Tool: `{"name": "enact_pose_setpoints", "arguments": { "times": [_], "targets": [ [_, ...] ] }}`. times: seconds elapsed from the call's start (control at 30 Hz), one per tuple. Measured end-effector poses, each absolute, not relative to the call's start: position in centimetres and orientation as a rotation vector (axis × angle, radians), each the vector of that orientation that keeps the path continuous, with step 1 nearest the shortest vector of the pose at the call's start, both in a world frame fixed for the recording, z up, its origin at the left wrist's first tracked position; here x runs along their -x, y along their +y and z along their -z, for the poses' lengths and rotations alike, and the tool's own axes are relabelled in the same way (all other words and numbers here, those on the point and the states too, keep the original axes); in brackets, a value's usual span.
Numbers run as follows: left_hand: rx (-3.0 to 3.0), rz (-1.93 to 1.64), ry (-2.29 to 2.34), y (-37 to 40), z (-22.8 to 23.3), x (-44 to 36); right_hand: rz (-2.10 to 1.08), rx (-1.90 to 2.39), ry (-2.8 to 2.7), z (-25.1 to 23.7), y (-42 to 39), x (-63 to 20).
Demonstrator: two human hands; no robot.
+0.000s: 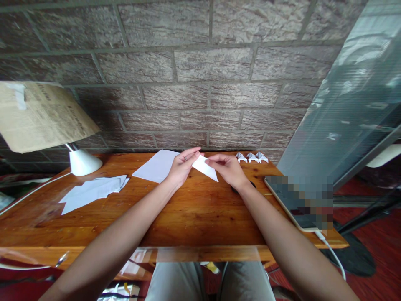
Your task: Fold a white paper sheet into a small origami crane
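- Both forearms reach forward from the bottom corners of the view and converge over the middle of the wooden table [194, 217].
- The left hand [183, 165] is angled to the right, its fingers extended and pressed together at the tips on the upper corner of a folded white paper [205, 167].
- The right hand [228, 166] is curled, knuckles up, its fingertips pinching the same paper from the other side.
- The folded white paper sits between the two hands, raised just above the tabletop, a pointed triangle slanting down to the right.
- A flat white sheet [156, 166] lies on the table behind the left hand.
- A loose stack of white sheets [90, 191] lies further left, near a white lamp base [82, 162].
- Three small folded paper pieces [251, 157] stand in a row at the table's far edge.
- A tablet [297, 200] rests at the right edge, a white cable [333, 253] running from it.
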State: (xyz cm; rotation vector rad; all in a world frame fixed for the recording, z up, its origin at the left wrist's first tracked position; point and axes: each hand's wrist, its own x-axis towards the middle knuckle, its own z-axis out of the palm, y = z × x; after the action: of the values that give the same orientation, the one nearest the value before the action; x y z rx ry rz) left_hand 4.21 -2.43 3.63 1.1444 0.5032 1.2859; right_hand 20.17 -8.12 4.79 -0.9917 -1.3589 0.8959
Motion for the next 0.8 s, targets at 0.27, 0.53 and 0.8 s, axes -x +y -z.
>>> {"name": "enact_pose_setpoints", "arguments": {
  "times": [0.27, 0.53, 0.8],
  "targets": [
    [-1.09, -1.298, 0.573, -2.21, -3.86, -3.83, -0.911, 1.025, -1.307, -5.01, -8.01, -20.62],
    [-1.312, -1.144, 0.662, -2.71, -3.87, -3.78, -0.948, 1.012, -1.204, -4.98, -7.55, -20.95],
    [-1.374, -1.196, 0.622, -2.77, -3.93, -3.86, -0.987, 0.982, -1.188, -4.71, -7.35, -21.19]
  ]
}}
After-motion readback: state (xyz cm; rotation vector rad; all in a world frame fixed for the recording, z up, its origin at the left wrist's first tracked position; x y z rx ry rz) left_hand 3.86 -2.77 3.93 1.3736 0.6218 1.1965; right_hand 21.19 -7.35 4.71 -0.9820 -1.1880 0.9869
